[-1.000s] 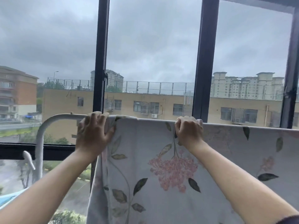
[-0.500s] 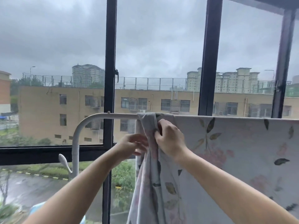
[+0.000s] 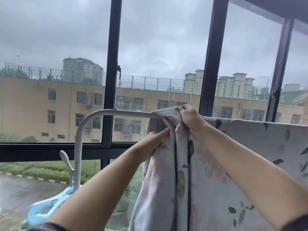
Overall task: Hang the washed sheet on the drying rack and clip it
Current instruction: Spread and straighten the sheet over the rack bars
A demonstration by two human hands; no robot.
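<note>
Fingers of my right hand (image 3: 188, 117) clench the bunched sheet (image 3: 250, 155) atop the rail (image 3: 116, 112); my left hand (image 3: 153, 142) pinches its fold just below. Unclipped, that edge may slide off if I release to reach the clip (image 3: 45, 212), well below my left fingers.

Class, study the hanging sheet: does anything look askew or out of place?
The sheet is bunched into folds at its left end on the rack bar, not spread flat like the rest. The right hand grips the bunch; the left hand holds it below. The blue clip sits unused, lower left.
</note>
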